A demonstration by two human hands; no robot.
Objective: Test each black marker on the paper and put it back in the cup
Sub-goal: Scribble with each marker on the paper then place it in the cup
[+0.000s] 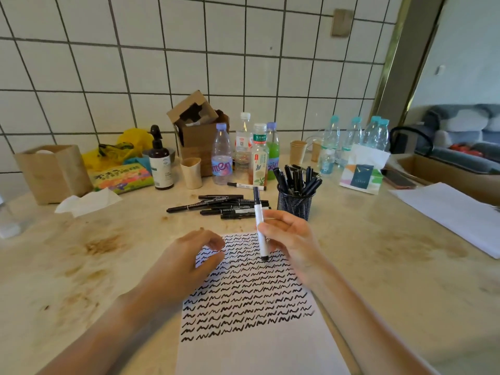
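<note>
The right hand [290, 239] grips a marker [260, 224] between thumb and curled fingers, holding it nearly upright over the paper [251, 345]; its long axis runs from the black cap end at the top, tilted slightly away toward the wall, down to the dark tip, which sits at or just above the sheet among the upper rows of squiggles, and whether it actually touches cannot be told. The marker has a white barrel with a black upper section and a short black nib end. The left hand [189, 259] rests on the left upper part of the paper with fingers loosely curled, thumb and forefinger close together, and holds nothing that can be seen. The paper lies on the stained tabletop [392, 280], its upper two thirds covered in rows of black wavy test marks, the lower part bare white. Beyond it, a pile of black markers [224, 205] lies flat, long axes running mostly left to right, and just right of that pile stands a dark mesh cup [295, 203] packed with more black markers standing on end
</note>
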